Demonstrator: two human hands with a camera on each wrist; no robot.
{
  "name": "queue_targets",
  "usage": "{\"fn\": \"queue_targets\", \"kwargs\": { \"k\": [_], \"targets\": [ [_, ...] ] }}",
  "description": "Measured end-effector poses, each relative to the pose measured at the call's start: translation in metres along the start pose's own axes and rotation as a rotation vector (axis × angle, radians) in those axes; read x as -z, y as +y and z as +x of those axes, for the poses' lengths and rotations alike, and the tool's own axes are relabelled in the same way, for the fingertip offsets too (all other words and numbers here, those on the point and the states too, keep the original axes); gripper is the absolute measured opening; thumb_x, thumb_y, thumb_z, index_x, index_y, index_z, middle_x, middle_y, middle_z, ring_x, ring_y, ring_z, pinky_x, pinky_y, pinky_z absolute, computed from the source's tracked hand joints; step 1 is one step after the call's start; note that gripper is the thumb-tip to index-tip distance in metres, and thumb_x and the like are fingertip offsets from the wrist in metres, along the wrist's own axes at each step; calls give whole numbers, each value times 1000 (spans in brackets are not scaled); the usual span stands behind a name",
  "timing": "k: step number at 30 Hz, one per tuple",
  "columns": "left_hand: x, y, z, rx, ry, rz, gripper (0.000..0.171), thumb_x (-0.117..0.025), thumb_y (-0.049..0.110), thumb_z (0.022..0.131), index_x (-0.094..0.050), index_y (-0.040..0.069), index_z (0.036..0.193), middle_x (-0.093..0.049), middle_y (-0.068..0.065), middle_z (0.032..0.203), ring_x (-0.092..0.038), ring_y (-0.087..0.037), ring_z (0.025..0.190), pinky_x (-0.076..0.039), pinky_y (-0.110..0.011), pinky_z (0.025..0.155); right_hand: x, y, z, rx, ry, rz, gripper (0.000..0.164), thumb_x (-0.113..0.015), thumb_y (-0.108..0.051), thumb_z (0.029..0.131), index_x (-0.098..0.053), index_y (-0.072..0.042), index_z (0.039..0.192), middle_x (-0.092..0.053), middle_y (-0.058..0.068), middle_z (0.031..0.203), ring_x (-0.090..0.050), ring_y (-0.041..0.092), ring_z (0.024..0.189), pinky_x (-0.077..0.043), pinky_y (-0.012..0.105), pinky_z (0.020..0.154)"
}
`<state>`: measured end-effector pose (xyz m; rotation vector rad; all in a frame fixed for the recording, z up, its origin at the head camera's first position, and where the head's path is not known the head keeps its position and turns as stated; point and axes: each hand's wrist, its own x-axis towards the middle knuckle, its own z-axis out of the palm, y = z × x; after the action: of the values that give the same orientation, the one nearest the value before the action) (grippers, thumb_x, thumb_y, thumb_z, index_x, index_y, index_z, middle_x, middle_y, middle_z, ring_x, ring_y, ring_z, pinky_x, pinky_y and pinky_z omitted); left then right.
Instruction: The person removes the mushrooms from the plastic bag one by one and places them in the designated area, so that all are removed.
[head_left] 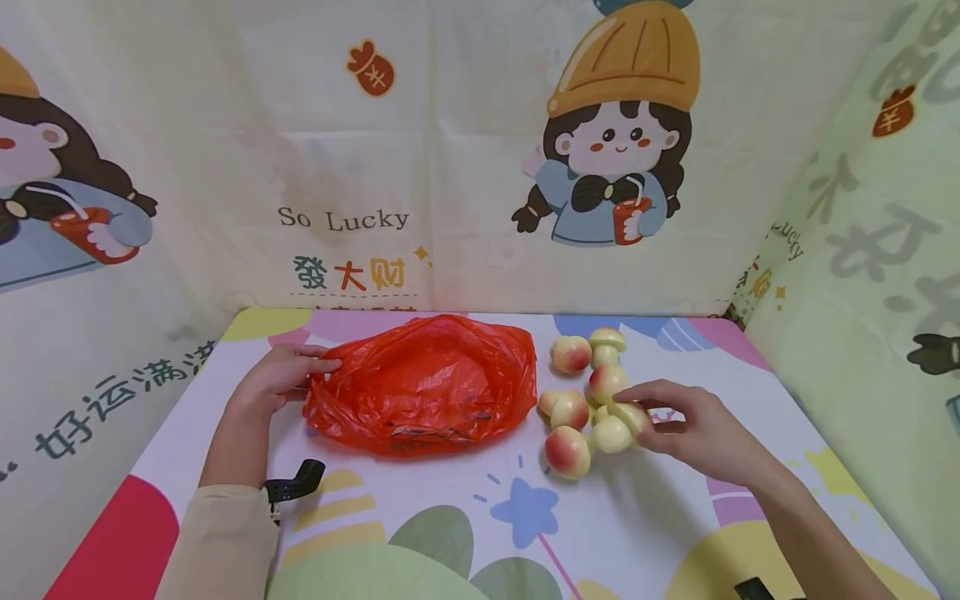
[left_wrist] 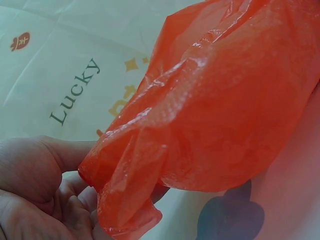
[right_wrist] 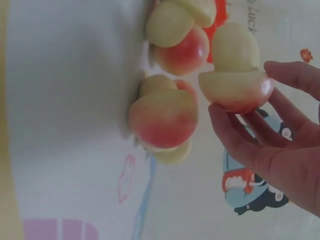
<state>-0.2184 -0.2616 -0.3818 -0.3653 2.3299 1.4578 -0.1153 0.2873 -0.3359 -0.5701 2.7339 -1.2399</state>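
Note:
A red plastic bag [head_left: 427, 392] lies on the table with its mouth spread wide. At its left edge my left hand [head_left: 281, 375] pinches the thin film between thumb and fingers; the bag's folds [left_wrist: 130, 180] hide some fingertips in the left wrist view. My right hand [head_left: 693, 425] holds a toy mushroom [right_wrist: 237, 87] by its red-tinged cap, the cream stem pointing away from the palm. Several more mushrooms of the same kind, such as one mushroom [head_left: 567, 452] and another mushroom [right_wrist: 165, 117], lie clustered between the bag and my right hand.
A patterned cloth covers the table [head_left: 442, 492]. Printed curtains [head_left: 465, 167] hang upright behind it and along both sides. A black wrist strap mount [head_left: 300, 482] sits on the left forearm.

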Motion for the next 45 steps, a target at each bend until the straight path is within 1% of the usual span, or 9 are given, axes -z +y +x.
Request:
{"fn": "queue_targets", "kwargs": {
  "k": [7,13,16,21,25,31,37,40,45],
  "targets": [
    [0,2,1,0,-7,-4,61,-65,29,103,-47,0,153,-60,-25,142,-69,-24,98,-63,-30,82,-4,11,-5,-8,-32,10,43,-79,-2,88,-73,-19,127,-70,1,121,-64,6,106,-60,23,88],
    [1,1,0,-4,-7,-4,62,-66,29,103,-47,-1,153,-61,-25,140,-69,-24,98,-63,-31,82,-9,12,-7,1,-30,-18,42,-80,-2,86,-74,-22,123,-70,-3,116,-62,3,108,-62,26,84],
    [1,1,0,-11,-5,-5,62,-67,29,102,-48,-2,153,-62,-25,139,-69,-24,98,-63,-31,82,-10,10,-9,12,-29,-31,42,-82,-3,85,-75,-22,122,-73,-5,114,-64,3,105,-63,27,81],
    [2,0,-1,-18,-5,-7,63,-67,29,102,-48,-2,152,-62,-25,139,-69,-24,97,-63,-31,82,-13,11,-11,33,-27,-61,42,-86,-7,83,-75,-21,121,-74,-5,113,-64,4,100,-63,26,79],
    [2,0,-1,-16,-6,-5,62,-67,29,102,-48,-2,153,-62,-24,139,-68,-24,98,-63,-30,82,-17,12,-12,10,-23,-62,41,-88,-9,82,-75,-23,119,-73,-6,111,-64,3,98,-62,25,79],
    [2,1,-1,-15,-9,-5,61,-66,28,103,-47,-2,153,-62,-24,140,-68,-24,98,-63,-30,82,-24,15,-13,18,-37,-43,39,-87,-11,84,-74,-19,120,-73,-3,114,-67,5,100,-63,26,80],
    [1,0,-1,-13,-3,4,62,-67,29,102,-49,-2,152,-61,-25,140,-68,-24,100,-63,-30,82,-29,18,-14,26,-53,-36,41,-87,-13,84,-73,-13,122,-72,4,119,-66,4,102,-62,25,81],
    [0,0,-1,-11,-1,4,62,-67,29,102,-49,-2,152,-61,-25,141,-68,-25,100,-63,-31,82,-31,18,-14,26,-45,-43,41,-88,-12,83,-74,-13,122,-71,5,119,-66,4,100,-62,25,80],
    [1,0,0,-12,-1,5,62,-67,29,102,-49,-2,152,-61,-26,141,-68,-25,100,-63,-31,82,-35,17,-15,28,-11,-55,40,-88,-10,82,-75,-14,119,-72,3,117,-66,5,96,-63,25,78]
  ]
}}
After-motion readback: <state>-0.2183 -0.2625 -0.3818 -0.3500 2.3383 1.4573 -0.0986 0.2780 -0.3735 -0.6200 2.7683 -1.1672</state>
